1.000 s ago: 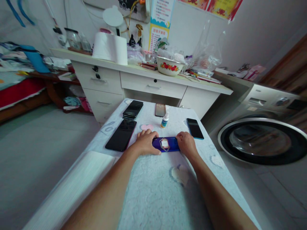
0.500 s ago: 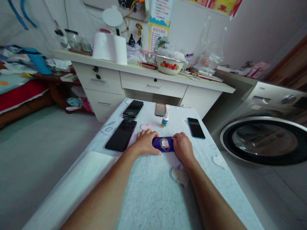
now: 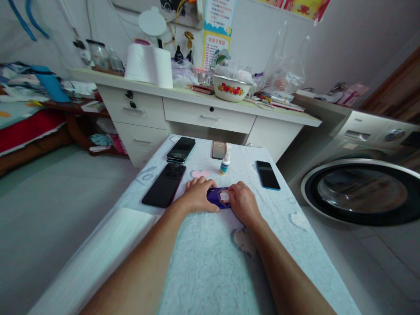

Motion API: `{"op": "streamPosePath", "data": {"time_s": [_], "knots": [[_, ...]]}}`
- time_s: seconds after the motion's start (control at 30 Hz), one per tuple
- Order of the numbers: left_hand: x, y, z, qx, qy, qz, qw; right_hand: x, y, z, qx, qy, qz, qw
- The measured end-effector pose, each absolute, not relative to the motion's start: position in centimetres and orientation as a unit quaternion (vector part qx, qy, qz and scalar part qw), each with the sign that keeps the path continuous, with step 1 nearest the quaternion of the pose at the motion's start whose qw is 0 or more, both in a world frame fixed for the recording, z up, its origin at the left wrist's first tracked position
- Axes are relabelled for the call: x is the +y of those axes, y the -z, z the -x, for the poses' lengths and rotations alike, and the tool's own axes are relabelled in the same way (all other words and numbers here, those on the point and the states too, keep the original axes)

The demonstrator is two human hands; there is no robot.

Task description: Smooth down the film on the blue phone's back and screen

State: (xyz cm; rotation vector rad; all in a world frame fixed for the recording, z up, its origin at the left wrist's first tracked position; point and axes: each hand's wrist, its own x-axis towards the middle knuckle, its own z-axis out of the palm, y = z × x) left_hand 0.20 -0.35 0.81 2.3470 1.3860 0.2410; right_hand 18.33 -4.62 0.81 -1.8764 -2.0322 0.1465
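A blue-purple phone lies crosswise on the cloth-covered table, its back up, with a hexagonal outline and a small pale square on it. My left hand grips its left end, thumb on the near edge and fingers on the far edge. Over the right part rests my right hand, fingers bunched and pressed down by the pale square; whatever they may hold is hidden. Just beyond stands a small white bottle with a blue and yellow label. Left of my left hand is a large black-screened phone.
Stacked phones lie at the far left of the table, a brownish phone case or phone at the back. Another phone is on the right. A white desk stands behind, a washing machine to the right.
My right hand has slid left along the phone, from its right end to the edge of the pale square. My left hand keeps its grip.
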Motion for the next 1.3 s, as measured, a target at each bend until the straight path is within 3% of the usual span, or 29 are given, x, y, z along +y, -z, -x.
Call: {"op": "streamPosePath", "data": {"time_s": [0.57, 1.3], "knots": [[-0.6, -1.3, -0.4, 0.508, -0.078, -0.833, 0.207, -4.9, -1.4, -17.8, -0.776, -0.070, 0.603, 0.172], [-0.5, -1.2, -0.3, 0.505, -0.064, -0.836, 0.205, -4.6, -1.8, -20.6, -0.708, -0.053, 0.689, 0.145]]}}
